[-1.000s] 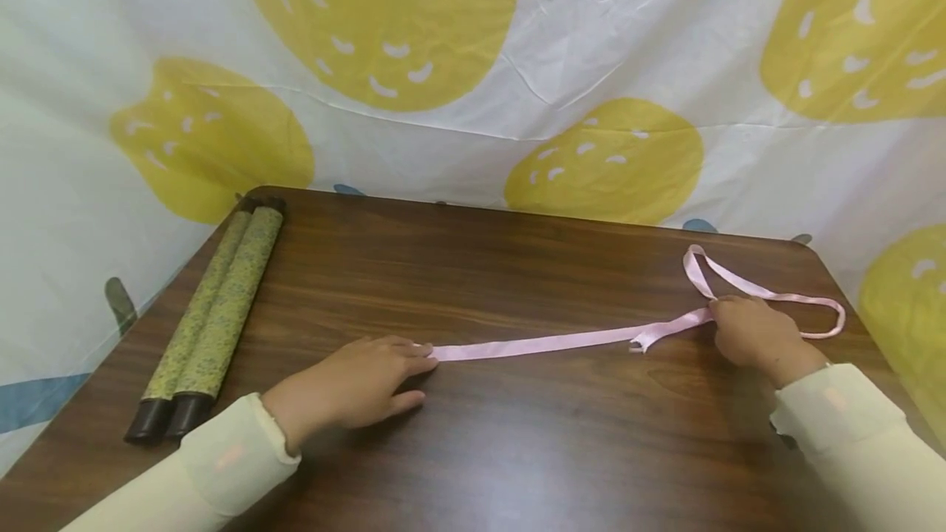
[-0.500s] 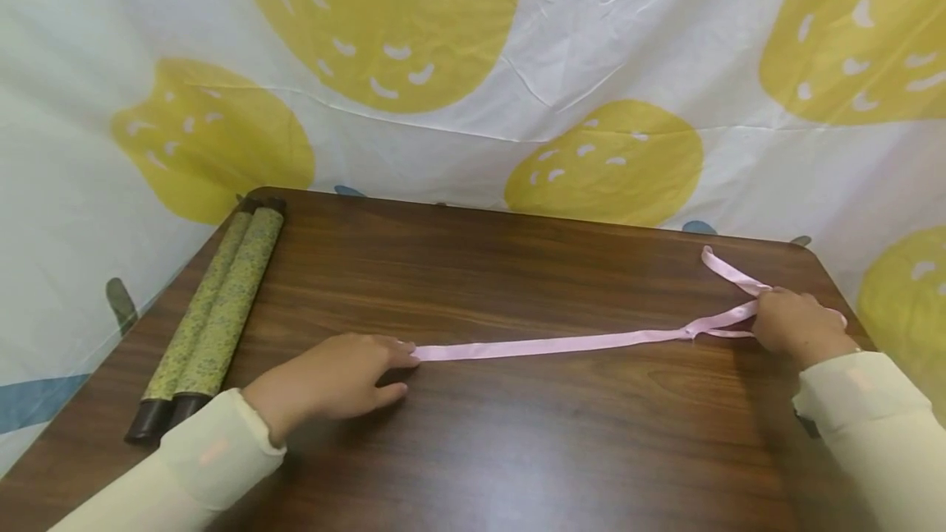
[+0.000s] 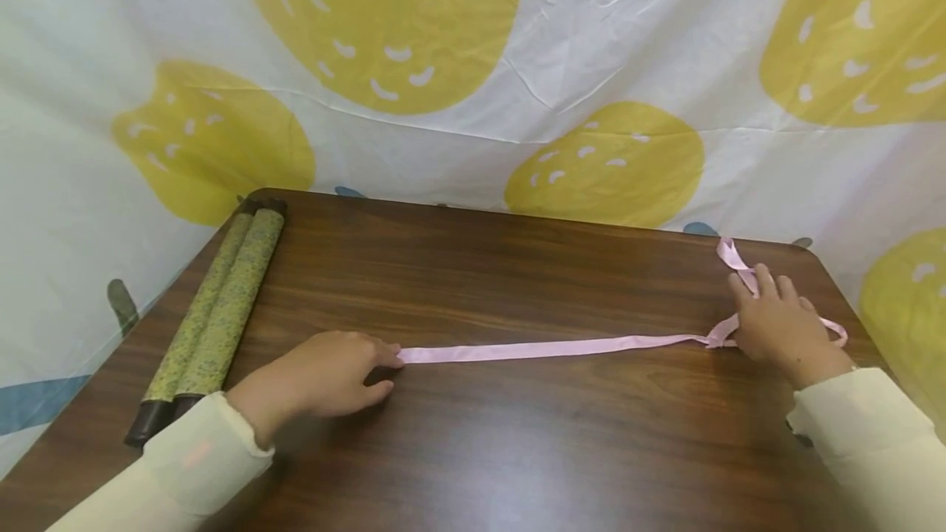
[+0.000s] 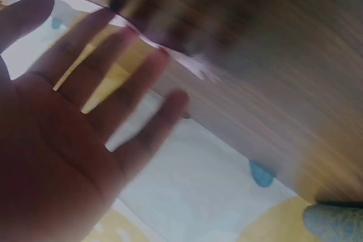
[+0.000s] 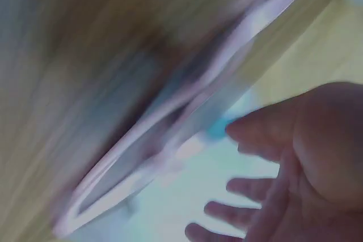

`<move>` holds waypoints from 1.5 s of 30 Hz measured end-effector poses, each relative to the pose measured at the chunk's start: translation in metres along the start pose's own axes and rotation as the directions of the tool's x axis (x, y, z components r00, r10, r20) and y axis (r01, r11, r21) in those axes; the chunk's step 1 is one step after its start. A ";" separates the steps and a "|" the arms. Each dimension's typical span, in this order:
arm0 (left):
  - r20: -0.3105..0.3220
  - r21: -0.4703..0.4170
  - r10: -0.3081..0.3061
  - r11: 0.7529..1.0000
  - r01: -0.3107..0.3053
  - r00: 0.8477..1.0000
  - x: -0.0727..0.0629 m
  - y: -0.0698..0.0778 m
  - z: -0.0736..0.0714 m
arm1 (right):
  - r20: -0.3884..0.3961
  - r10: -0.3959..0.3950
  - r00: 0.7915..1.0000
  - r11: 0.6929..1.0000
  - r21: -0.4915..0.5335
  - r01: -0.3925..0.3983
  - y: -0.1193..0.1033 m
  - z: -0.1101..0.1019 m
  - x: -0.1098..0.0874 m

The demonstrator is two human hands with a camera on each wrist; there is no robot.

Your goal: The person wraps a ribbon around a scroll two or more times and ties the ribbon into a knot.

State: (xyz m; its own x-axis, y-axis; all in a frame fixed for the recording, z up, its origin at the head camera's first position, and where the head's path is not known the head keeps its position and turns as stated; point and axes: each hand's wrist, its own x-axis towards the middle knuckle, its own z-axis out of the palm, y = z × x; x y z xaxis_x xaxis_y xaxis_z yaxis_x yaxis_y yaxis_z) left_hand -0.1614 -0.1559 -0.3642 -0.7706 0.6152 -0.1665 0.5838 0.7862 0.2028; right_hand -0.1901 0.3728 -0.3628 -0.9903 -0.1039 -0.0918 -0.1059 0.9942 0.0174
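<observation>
A pink satin ribbon (image 3: 550,349) lies stretched across the brown wooden table (image 3: 473,269), its right part bunched and looped. My left hand (image 3: 325,372) touches the ribbon's left end with its fingertips; in the left wrist view its fingers (image 4: 136,94) look straight and slightly spread. Over the looped right part is my right hand (image 3: 783,327), fingers spread, hiding some of the ribbon. The right wrist view shows the right hand (image 5: 306,168) apart from the blurred ribbon loop (image 5: 130,137), with nothing seen between thumb and fingers.
Two rolled scrolls (image 3: 229,310) with green-yellow patterned covers and dark end knobs lie side by side along the table's left edge. A white curtain (image 3: 443,146) with yellow fruit prints hangs behind the table's far edge.
My left hand has slid left with the ribbon's end. My right hand has moved right, drawing the ribbon straighter, then loosened and spread its fingers. The loop on the right has changed shape.
</observation>
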 end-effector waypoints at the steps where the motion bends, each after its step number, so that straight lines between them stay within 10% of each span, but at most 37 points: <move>1: -0.011 0.018 -0.001 1.000 0.001 1.000 0.000 0.002 0.000 | -0.022 -0.050 0.999 0.999 -0.018 0.050 -0.011 0.002 -0.003; 9: -0.046 0.089 0.007 0.996 -0.003 0.999 0.015 0.030 0.009 | -0.069 -0.283 0.957 0.959 0.009 0.284 -0.077 0.021 -0.033; 15: -0.062 0.124 -0.005 0.992 0.012 0.998 0.021 0.038 0.015 | 0.077 -0.266 0.961 0.961 0.100 0.258 -0.089 0.029 -0.044; 32: -0.041 0.174 -0.181 0.967 0.186 0.983 0.010 -0.016 0.001 | -0.013 -0.312 0.950 0.949 0.044 0.313 -0.124 0.029 -0.066; 45: 0.052 0.110 -0.184 0.978 0.178 0.982 0.020 -0.045 -0.010 | -0.046 -0.311 0.949 0.946 0.077 0.314 -0.122 0.031 -0.062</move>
State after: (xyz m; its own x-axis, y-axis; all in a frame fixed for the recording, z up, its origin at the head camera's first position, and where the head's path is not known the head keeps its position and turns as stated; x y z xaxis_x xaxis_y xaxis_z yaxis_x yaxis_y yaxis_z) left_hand -0.2054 -0.1797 -0.3664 -0.8507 0.4621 -0.2506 0.4621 0.8846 0.0626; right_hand -0.1128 0.2585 -0.3898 -0.9112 -0.4094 -0.0467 -0.4044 0.9102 -0.0892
